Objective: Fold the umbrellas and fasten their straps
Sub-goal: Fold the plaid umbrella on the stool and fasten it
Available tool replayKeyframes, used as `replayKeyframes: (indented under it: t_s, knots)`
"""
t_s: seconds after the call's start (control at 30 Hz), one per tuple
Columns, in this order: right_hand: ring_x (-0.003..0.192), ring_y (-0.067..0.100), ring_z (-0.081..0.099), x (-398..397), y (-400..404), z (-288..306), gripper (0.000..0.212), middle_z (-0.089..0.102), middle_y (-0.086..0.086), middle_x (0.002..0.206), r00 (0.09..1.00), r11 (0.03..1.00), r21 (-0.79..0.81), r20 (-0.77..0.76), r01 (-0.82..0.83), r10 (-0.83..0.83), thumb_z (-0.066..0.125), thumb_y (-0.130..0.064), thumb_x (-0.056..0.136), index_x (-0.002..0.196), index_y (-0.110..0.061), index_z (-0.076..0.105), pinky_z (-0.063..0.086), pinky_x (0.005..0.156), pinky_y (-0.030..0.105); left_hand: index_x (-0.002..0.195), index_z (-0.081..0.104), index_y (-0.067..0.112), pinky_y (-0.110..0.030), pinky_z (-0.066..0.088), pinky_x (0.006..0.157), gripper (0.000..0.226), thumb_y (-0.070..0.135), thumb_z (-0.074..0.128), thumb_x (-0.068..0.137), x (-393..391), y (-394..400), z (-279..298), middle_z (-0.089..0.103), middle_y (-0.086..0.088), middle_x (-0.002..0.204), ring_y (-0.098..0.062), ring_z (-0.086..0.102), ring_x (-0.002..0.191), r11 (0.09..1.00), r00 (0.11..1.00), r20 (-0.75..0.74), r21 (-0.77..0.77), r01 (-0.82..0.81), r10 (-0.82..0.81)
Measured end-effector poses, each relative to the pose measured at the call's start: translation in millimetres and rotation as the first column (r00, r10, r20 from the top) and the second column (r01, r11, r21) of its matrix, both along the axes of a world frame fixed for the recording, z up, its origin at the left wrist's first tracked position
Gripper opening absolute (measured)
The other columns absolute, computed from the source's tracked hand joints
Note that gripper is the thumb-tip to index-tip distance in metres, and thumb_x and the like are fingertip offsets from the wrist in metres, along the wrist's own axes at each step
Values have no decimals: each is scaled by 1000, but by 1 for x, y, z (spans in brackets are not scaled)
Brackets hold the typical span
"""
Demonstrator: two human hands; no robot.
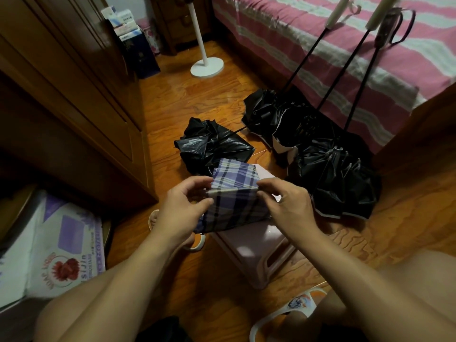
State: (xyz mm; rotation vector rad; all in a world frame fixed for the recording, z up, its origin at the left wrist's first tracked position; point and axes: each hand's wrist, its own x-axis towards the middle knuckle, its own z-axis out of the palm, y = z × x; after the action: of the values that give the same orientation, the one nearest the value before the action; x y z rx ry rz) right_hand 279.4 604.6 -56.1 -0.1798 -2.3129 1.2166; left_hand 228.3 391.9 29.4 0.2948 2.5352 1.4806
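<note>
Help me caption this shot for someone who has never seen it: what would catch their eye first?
First, the two hands in the middle: the left hand and right hand pinch the folds of a purple plaid umbrella above a pink stool. Behind it, black umbrellas lie crumpled on the wooden floor, their long shafts leaning against the pink striped bed at upper right.

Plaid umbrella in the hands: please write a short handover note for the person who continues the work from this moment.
Left hand: fingers pinch the left end of a pale rib of the plaid umbrella.
Right hand: fingers pinch the right end of that rib.
The plaid umbrella is held above a pink stool, its canopy partly gathered; no fastened strap is visible.
Left to do: finish folding it and fasten its strap. Then the small black umbrella on the floor and the black umbrellas beside the bed, shafts extended, all unfolded.
</note>
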Motion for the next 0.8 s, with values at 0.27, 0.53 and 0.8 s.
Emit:
replayKeyframes:
  t_s: [0.27, 0.53, 0.8]
  knots:
    - [140, 11, 34, -9, 19, 1, 93, 36, -11, 153, 888, 950, -211, 352, -232, 295, 86, -44, 74, 153, -39, 35, 31, 113, 32, 93, 74, 25, -29, 58, 77, 16, 10, 69, 94, -28, 1, 2, 72, 9, 90, -4, 67, 88, 984, 991, -122, -177, 34, -56]
    - [94, 11, 69, -65, 18, 6, 11, 73, -8, 93, 952, 940, -339, 282, -18, 120, 73, -15, 92, 93, -26, 74, 57, 90, 35, 100, 72, 24, -30, 53, 74, 7, 21, 66, 98, -85, 11, -3, 71, 7, 95, -8, 66, 88, 989, 995, -81, -141, 41, -52]
    - [99, 28, 66, -165, 35, -66, 9, 75, 6, 96, 766, 998, 27, 640, 64, -66, 69, -26, 93, 89, -21, 76, 52, 83, 36, 114, 61, 32, -19, 52, 81, 15, 27, 63, 100, -77, -20, -57, 61, 13, 105, -9, 62, 99, 903, 946, 308, -370, 218, -102]
